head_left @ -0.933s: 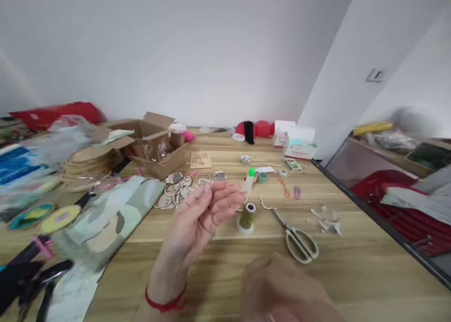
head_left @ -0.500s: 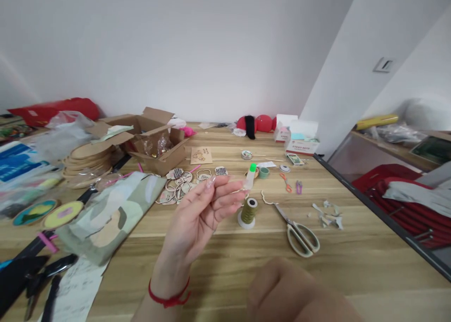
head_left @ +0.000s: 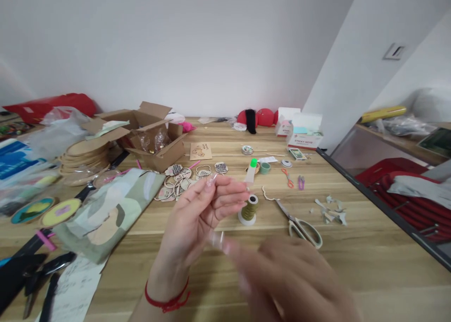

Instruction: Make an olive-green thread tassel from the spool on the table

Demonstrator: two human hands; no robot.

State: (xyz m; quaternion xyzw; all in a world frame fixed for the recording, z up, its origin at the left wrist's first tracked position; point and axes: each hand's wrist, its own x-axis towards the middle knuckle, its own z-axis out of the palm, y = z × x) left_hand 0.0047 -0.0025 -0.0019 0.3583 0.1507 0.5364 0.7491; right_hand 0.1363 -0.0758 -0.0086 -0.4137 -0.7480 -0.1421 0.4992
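The right hand (head_left: 285,275) has risen near the left hand (head_left: 193,221), bringing both together; blur hides its grip. Left fingers curl loosely, any pinch unclear, just left of the green thread spool (head_left: 249,211).

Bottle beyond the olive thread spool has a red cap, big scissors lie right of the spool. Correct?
The cap is green, not red, in the head view. The bottle is beyond the olive thread spool; the big scissors lie right of the spool.
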